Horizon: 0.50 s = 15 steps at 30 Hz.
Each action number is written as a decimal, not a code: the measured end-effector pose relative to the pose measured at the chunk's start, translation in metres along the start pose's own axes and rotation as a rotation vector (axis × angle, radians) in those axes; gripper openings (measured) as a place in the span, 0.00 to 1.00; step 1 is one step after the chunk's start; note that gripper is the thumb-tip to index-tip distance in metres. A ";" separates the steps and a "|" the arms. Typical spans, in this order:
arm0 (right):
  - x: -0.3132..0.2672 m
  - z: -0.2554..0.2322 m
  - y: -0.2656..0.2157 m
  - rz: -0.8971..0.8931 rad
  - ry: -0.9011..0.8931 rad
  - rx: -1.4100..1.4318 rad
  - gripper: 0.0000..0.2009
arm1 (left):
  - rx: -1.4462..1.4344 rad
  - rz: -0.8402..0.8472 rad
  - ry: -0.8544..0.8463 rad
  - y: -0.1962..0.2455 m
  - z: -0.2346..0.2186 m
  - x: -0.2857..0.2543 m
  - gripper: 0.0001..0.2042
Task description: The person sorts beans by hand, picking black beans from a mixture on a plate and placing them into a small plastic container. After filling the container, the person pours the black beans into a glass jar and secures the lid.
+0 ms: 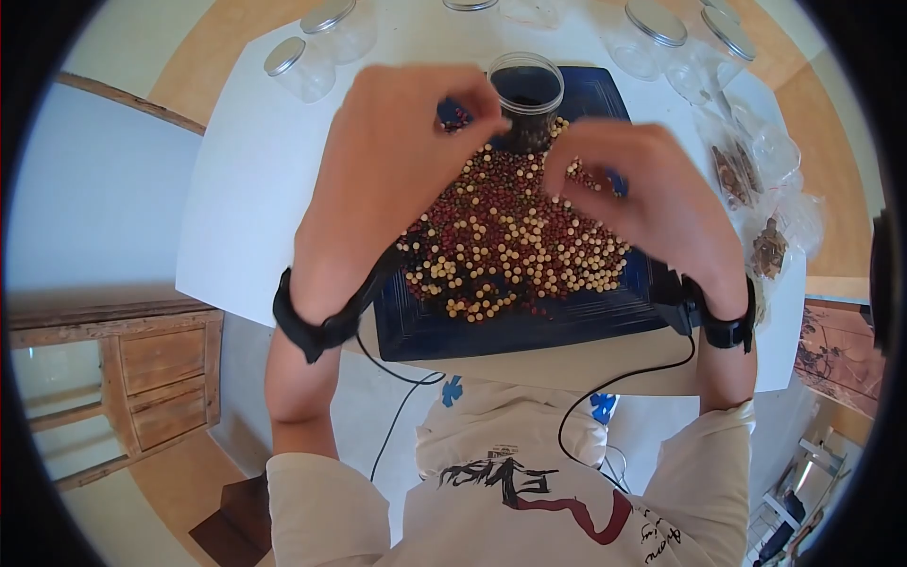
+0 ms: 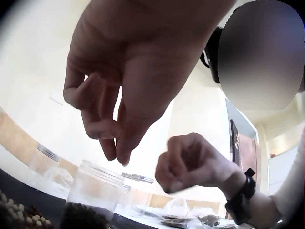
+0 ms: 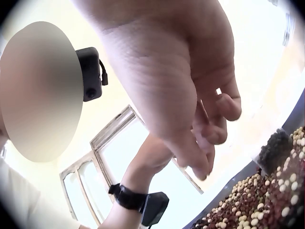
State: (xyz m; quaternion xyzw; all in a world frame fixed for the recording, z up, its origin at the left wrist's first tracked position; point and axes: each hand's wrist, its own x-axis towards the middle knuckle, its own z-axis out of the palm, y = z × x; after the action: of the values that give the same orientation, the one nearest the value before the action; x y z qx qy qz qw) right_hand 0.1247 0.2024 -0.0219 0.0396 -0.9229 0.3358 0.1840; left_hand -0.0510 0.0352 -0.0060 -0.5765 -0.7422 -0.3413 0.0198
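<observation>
My left hand (image 1: pixel 397 170) is raised beside a clear open jar (image 1: pixel 526 83), which holds small black beans. In the left wrist view its thumb and index tips come together near the jar's rim, with nothing showing between them. My right hand (image 1: pixel 652 180) hovers right of the jar over the mixed beans (image 1: pixel 520 227), its fingers curled and thumb bent toward them. A small dark bean (image 2: pixel 167 192) shows at its pinched fingertips. Cream, dark red and black beans lie spread on a dark blue rectangular tray (image 1: pixel 529 335), where the jar also stands.
Silver-lidded clear jars (image 1: pixel 300 70) stand at the back left, with more jars (image 1: pixel 647 42) at the back right. Clear plastic bags with brown dried pieces (image 1: pixel 770 248) lie along the right of the white table (image 1: pixel 241 180). Cables (image 1: pixel 605 383) trail from both wrist cameras.
</observation>
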 end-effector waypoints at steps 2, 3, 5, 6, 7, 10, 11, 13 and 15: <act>0.005 -0.001 0.000 0.042 0.136 -0.084 0.04 | -0.079 -0.038 -0.086 0.003 -0.002 -0.016 0.05; 0.008 -0.002 0.002 0.080 0.273 -0.170 0.05 | -0.087 -0.064 -0.245 0.004 -0.001 -0.026 0.06; 0.011 0.002 0.013 0.044 0.349 -0.229 0.04 | -0.095 -0.092 -0.403 0.006 0.004 -0.046 0.06; 0.013 0.003 0.013 0.071 0.357 -0.260 0.05 | -0.069 -0.028 -0.487 0.007 0.008 -0.057 0.07; 0.015 0.004 0.014 0.099 0.364 -0.292 0.06 | -0.044 0.037 -0.572 0.009 0.011 -0.065 0.07; 0.019 0.012 0.032 0.016 0.404 -0.356 0.06 | -0.033 0.026 -0.726 0.015 0.017 -0.077 0.10; 0.019 0.014 0.036 0.022 0.399 -0.353 0.06 | -0.039 0.022 -0.731 0.015 0.018 -0.079 0.10; 0.019 0.015 0.041 -0.030 0.441 -0.421 0.05 | -0.062 -0.006 -0.765 0.015 0.020 -0.079 0.11; 0.018 0.015 0.037 -0.006 0.433 -0.420 0.05 | -0.048 0.000 -0.761 0.014 0.023 -0.082 0.11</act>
State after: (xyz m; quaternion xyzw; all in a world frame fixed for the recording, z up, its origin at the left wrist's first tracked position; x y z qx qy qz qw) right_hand 0.0957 0.2226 -0.0480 -0.0694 -0.9113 0.1375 0.3818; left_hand -0.0028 -0.0203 -0.0516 -0.6623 -0.6882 -0.1200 -0.2707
